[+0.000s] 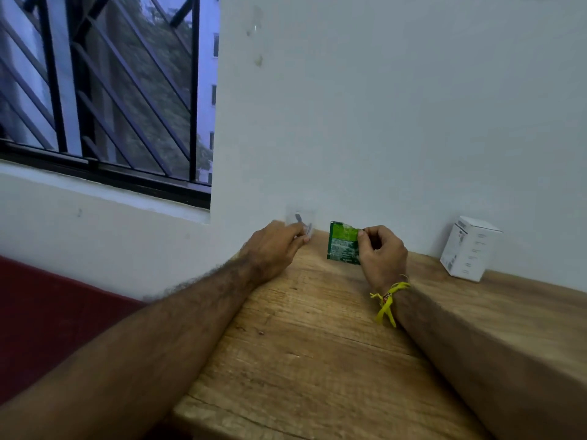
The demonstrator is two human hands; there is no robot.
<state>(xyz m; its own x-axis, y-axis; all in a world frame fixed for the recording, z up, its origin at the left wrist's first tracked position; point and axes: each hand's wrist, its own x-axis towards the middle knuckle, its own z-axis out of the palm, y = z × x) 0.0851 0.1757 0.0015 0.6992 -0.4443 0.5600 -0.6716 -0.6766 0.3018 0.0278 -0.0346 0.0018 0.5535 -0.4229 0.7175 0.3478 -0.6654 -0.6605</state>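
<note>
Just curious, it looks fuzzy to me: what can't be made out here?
Head view:
The small pale piece pinched by the left hand: motion-blurred, partly hand-covered.
Print on the flat green sachet in the right hand: too small.
Lettering on the white cardboard box: too small.

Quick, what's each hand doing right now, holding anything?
Left hand: pinches a small pale piece, too blurred to identify.
Right hand: pinches the green sachet by its top corner.
</note>
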